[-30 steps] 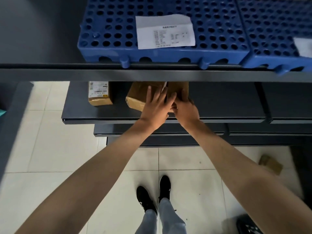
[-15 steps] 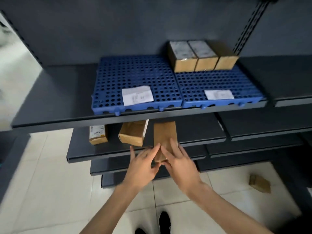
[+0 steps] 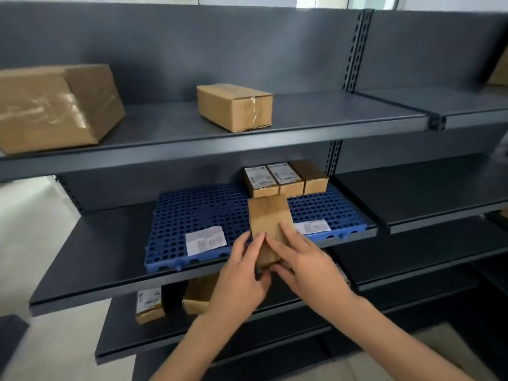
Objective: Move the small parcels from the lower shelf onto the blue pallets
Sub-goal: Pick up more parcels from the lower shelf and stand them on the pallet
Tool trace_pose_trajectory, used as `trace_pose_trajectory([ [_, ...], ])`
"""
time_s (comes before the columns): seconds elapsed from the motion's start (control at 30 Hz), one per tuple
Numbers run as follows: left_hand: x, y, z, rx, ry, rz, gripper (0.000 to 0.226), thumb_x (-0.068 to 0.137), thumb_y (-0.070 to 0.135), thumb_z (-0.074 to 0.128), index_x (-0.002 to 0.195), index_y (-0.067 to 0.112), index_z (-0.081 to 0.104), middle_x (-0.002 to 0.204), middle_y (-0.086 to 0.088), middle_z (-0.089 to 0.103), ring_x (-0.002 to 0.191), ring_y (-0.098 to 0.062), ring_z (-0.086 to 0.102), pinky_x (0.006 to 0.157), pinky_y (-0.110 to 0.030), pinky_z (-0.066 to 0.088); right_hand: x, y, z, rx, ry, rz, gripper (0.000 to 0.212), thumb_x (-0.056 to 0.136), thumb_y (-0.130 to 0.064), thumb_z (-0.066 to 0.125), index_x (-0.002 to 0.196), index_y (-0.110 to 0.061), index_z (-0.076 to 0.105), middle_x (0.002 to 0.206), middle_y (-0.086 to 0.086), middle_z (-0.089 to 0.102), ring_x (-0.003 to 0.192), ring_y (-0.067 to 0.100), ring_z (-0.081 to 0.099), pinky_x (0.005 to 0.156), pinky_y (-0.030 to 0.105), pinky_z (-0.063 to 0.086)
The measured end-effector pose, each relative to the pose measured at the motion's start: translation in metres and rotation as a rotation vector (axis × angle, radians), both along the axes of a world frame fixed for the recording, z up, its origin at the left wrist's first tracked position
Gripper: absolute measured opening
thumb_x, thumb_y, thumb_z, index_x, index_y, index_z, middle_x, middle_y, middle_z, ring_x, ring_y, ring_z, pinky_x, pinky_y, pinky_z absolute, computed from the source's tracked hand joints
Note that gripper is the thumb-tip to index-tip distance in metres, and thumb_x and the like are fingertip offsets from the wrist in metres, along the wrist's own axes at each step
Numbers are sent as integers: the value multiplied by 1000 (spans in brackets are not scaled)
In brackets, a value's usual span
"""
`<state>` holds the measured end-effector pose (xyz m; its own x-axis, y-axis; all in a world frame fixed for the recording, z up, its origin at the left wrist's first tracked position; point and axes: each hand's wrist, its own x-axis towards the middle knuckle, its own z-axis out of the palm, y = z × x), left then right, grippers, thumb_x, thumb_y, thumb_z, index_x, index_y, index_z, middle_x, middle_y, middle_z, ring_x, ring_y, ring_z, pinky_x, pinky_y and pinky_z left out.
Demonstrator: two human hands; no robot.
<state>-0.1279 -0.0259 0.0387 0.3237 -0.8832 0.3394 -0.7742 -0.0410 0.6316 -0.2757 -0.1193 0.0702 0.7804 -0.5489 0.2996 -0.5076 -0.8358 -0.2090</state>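
Observation:
I hold a small brown parcel (image 3: 268,218) with both hands over the seam between the two blue pallets. My left hand (image 3: 239,281) grips its near left side and my right hand (image 3: 305,262) its near right side. The left blue pallet (image 3: 198,215) and the right blue pallet (image 3: 330,207) lie side by side on the middle shelf. Three small parcels (image 3: 286,178) stand in a row at the back of the right pallet. On the lower shelf (image 3: 123,334) a labelled small parcel (image 3: 148,305) and a brown small parcel (image 3: 198,296) remain, the latter partly hidden by my left hand.
A paper slip (image 3: 204,240) lies on the left pallet and another paper slip (image 3: 313,226) on the right one. The top shelf (image 3: 302,125) carries a large box (image 3: 52,105) at left and a medium box (image 3: 235,105). Pale tiled floor lies to the left.
My hands have lifted the brown parcel from the lower shelf up to the level of the blue pallets. My view has risen from the floor to the upper shelves.

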Motion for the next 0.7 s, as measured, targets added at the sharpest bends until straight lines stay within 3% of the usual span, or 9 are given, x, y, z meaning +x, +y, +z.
trace_pose_trajectory([
  [0.17, 17, -78, 17, 5, -79, 31, 73, 89, 31, 64, 146, 39, 19, 151, 9, 20, 122, -15, 48, 91, -21, 42, 18, -74, 21, -1, -69, 39, 57, 90, -27, 63, 144, -27, 44, 157, 10, 30, 130, 36, 47, 99, 47, 50],
  [0.27, 40, -127, 29, 81, -91, 87, 72, 88, 35, 63, 148, 35, 22, 152, 4, 21, 123, -24, 50, 96, -33, 47, 43, -127, 30, 28, -31, 60, 59, 90, -31, 61, 145, -32, 40, 158, 7, 29, 122, 38, 53, 90, 46, 53],
  [0.4, 75, -185, 48, 123, -104, 104, 70, 89, 36, 63, 149, 29, 28, 148, -9, 35, 127, -34, 48, 102, -46, 45, 86, -194, 38, 100, 0, 130, 56, 90, -34, 60, 143, -34, 41, 139, 13, 54, 116, 38, 56, 87, 44, 52],
  [0.53, 101, -225, 52, 161, -122, 153, 70, 89, 40, 65, 148, 24, 31, 149, -13, 37, 128, -33, 48, 101, -44, 46, 124, -242, 38, 127, 39, 224, 53, 90, -35, 63, 140, -29, 45, 139, 10, 55, 119, 34, 56, 93, 44, 50],
  [0.7, 111, -248, 34, 216, -137, 209, 63, 93, 34, 58, 148, 22, 30, 148, -16, 38, 128, -35, 47, 102, -46, 45, 143, -268, 19, 86, 72, 228, 47, 92, -41, 58, 137, -33, 46, 131, 5, 62, 115, 31, 60, 90, 40, 52],
])
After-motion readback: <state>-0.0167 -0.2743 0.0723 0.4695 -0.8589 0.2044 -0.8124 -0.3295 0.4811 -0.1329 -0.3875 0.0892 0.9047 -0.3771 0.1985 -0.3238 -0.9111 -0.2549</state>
